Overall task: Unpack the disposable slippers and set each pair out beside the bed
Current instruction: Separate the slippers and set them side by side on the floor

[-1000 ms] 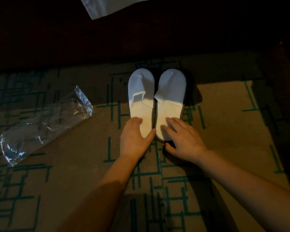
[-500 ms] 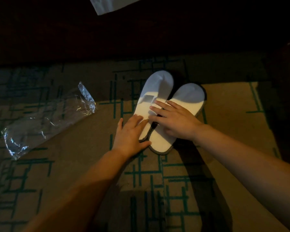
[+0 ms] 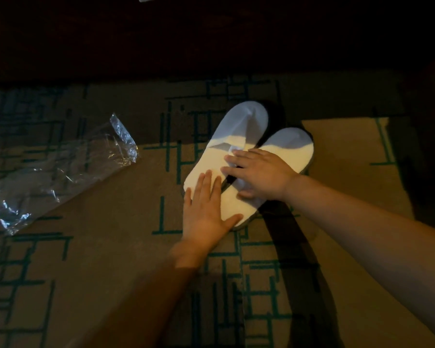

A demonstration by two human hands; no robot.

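Both hands lay flat with straight fingers, the left hand (image 3: 206,209) and right hand (image 3: 260,173) pressing the slippers (image 3: 239,146), angled on patterned carpet (image 3: 111,247) below the dark bed (image 3: 211,41). A plastic wrapper (image 3: 58,169) lay left.

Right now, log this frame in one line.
left hand flat on slippers | right hand flat on slippers | wrapper discarded on carpet

Under me the carpet (image 3: 106,247) is tan with thin green lines crossing in a loose grid. Warm light falls over its middle and near part, while the far strip and the right edge lie in shadow. Beyond the carpet's far edge runs a very dark band (image 3: 211,41); I cannot tell what it is.
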